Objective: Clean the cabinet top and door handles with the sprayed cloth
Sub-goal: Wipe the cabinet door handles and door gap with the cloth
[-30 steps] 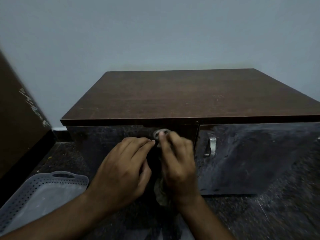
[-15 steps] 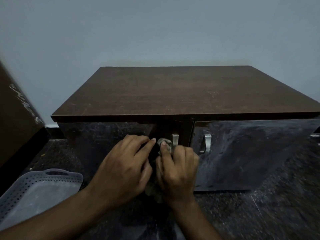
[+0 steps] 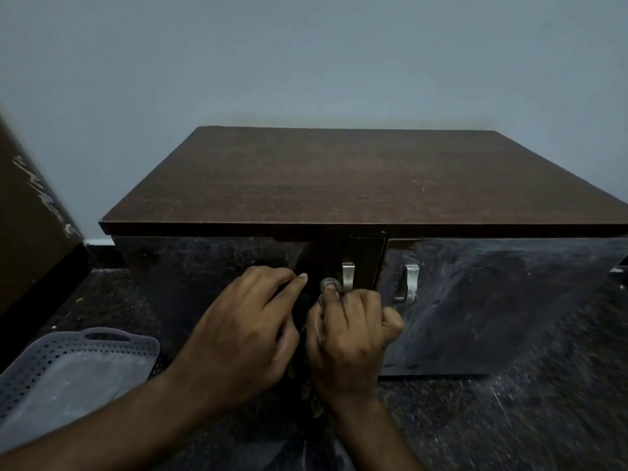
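Right hand (image 3: pixel 346 338) pinches cloth (image 3: pixel 329 286) just left of left handle (image 3: pixel 348 276), left hand (image 3: pixel 244 334) loosely curled alongside; right handle (image 3: pixel 410 283) seemingly left.

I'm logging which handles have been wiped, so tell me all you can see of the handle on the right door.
The right door handle is a small silvery metal strap, bent like a hook, with a bright upper part and a curled lower end. It stands upright near the door's left edge, just under the overhanging cabinet top. Nothing touches it: the right hand works to its lower left, around the neighbouring door's handle. Whether it has been wiped cannot be told.
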### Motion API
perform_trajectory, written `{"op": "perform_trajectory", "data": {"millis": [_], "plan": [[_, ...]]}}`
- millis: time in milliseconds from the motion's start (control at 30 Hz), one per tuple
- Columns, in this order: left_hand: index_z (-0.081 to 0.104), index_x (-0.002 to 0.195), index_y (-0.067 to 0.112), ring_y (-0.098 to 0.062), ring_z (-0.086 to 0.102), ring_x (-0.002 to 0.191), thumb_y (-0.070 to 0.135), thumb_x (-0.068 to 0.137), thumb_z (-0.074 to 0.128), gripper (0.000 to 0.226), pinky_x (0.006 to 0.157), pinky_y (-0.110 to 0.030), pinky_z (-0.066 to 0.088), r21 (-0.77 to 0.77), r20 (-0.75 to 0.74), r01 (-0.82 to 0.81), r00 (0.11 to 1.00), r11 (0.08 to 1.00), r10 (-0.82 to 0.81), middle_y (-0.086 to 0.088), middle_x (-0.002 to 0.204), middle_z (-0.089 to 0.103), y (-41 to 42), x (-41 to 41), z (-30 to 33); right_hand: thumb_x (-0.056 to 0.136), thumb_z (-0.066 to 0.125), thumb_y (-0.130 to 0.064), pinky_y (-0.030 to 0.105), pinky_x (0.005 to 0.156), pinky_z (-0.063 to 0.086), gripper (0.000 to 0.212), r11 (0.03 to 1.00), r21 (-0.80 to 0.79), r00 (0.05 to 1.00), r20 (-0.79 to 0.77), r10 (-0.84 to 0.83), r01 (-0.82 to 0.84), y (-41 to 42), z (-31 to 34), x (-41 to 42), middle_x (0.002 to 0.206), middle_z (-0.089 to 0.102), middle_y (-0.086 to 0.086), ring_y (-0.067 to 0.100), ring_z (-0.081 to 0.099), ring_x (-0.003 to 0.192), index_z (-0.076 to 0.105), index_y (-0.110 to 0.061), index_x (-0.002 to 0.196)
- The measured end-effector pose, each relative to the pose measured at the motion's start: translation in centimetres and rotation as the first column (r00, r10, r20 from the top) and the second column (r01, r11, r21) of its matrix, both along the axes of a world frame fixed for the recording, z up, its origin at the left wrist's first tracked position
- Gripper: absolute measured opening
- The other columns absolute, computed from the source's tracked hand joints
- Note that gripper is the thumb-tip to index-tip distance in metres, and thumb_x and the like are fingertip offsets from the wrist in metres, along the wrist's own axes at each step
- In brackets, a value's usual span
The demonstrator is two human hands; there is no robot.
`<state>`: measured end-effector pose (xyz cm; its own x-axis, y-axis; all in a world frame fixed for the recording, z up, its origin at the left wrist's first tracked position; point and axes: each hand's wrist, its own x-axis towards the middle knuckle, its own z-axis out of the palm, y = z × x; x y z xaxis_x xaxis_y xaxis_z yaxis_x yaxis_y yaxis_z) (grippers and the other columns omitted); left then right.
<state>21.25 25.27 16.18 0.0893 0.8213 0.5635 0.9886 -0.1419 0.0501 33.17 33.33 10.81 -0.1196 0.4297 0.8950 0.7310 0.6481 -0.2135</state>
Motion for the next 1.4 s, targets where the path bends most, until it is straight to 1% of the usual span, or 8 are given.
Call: {"op": "perform_trajectory", "data": {"millis": [167, 467, 667, 833, 933, 1067, 1200, 1400], "plan": [[0.062, 0.128, -0.003, -0.029, 0.059, 0.108, 0.014, 0.088, 0.054, 0.044, 0.095, -0.041, 0.05, 0.007, -0.001, 0.027, 1.0, 1.0, -0.027, -0.016, 0.119, 0.063, 0.2, 0.2, 0.0, 0.088, 0.071, -0.015, 0.038, 0.076, 0.032, 0.016, 0.999, 0.049, 0.998, -0.062, 0.007, -0.004, 0.6, 1.2, 0.2, 0.073, 0.066, 0.001, 0.021, 0.063, 0.078, 0.077, -0.006, 0.099], [0.063, 0.128, -0.003, -0.029, 0.059, 0.108, 0.011, 0.086, 0.055, 0.044, 0.094, -0.039, 0.049, 0.022, 0.034, -0.014, 0.999, 1.0, 0.013, -0.016, 0.118, 0.063, 0.1, 0.0, 0.3, 0.084, 0.076, -0.008, 0.035, 0.064, 0.031, 0.026, 0.995, -0.063, 0.993, 0.08, 0.082, -0.077, 0.3, -4.8, 1.0, 0.082, 0.07, 0.005, 0.022, 0.053, 0.072, 0.074, -0.003, 0.109], [0.063, 0.126, -0.003, -0.029, 0.059, 0.107, 0.01, 0.087, 0.056, 0.042, 0.095, -0.04, 0.049, 0.015, 0.022, 0.007, 1.0, 1.0, -0.007, -0.016, 0.118, 0.063, 0.0, 0.1, 0.2, 0.084, 0.075, -0.007, 0.038, 0.062, 0.037, 0.024, 0.98, 0.072, 0.981, 0.053, 0.184, -0.188, 0.5, -2.1, -1.1, 0.092, 0.073, 0.009, 0.024, 0.058, 0.075, 0.073, 0.0, 0.108], [0.063, 0.128, -0.003, -0.029, 0.059, 0.107, 0.011, 0.087, 0.056, 0.043, 0.094, -0.038, 0.048, 0.014, 0.015, 0.003, 1.0, 1.0, -0.003, -0.015, 0.118, 0.063, -0.2, 0.0, 0.3, 0.084, 0.075, -0.006, 0.035, 0.066, 0.035, 0.03, 0.985, -0.073, 0.982, 0.095, 0.165, -0.159, 1.0, -5.9, 1.4, 0.1, 0.074, 0.007, 0.024, 0.058, 0.076, 0.072, -0.004, 0.114], [0.062, 0.127, -0.004, -0.03, 0.059, 0.107, 0.011, 0.089, 0.056, 0.042, 0.092, -0.04, 0.049, 0.013, 0.011, 0.011, 1.0, 1.0, -0.011, -0.016, 0.118, 0.063, -0.2, 0.1, 0.1, 0.086, 0.074, -0.004, 0.035, 0.071, 0.045, 0.022, 0.979, -0.143, 0.989, -0.053, 0.137, -0.143, 1.6, -6.4, 3.1, 0.095, 0.072, 0.007, 0.024, 0.063, 0.077, 0.072, -0.004, 0.108], [0.062, 0.127, -0.005, -0.031, 0.059, 0.107, 0.009, 0.088, 0.058, 0.042, 0.093, -0.04, 0.05, 0.004, -0.002, 0.031, 1.0, 1.0, -0.03, -0.016, 0.118, 0.063, -0.3, 0.5, 0.2, 0.088, 0.069, -0.003, 0.005, 0.086, 0.043, 0.014, 0.961, -0.163, 0.915, -0.375, 0.148, -0.223, 1.1, -3.2, 2.8, 0.095, 0.068, 0.001, 0.007, 0.06, 0.088, 0.068, 0.0, 0.102], [0.063, 0.127, -0.005, -0.031, 0.059, 0.108, 0.009, 0.087, 0.057, 0.042, 0.094, -0.039, 0.049, 0.011, -0.003, 0.037, 0.999, 0.999, -0.037, -0.016, 0.118, 0.063, -0.1, 0.7, 0.3, 0.09, 0.062, 0.0, 0.008, 0.09, 0.047, 0.033, 0.894, -0.253, 0.787, -0.597, 0.157, -0.37, -0.3, -1.0, 2.6, 0.113, 0.067, -0.004, 0.002, 0.064, 0.105, 0.061, -0.013, 0.121], [0.062, 0.128, -0.005, -0.031, 0.059, 0.108, 0.009, 0.088, 0.056, 0.043, 0.094, -0.041, 0.05, 0.0, -0.017, 0.05, 0.999, 0.999, -0.05, -0.017, 0.118, 0.063, 0.2, 0.8, -0.1, 0.091, 0.06, 0.008, 0.0, 0.087, 0.041, 0.039, 0.843, -0.377, 0.856, -0.489, 0.17, -0.383, 0.4, -1.0, 3.5, 0.115, 0.068, 0.005, -0.01, 0.056, 0.105, 0.062, -0.009, 0.125]]}}
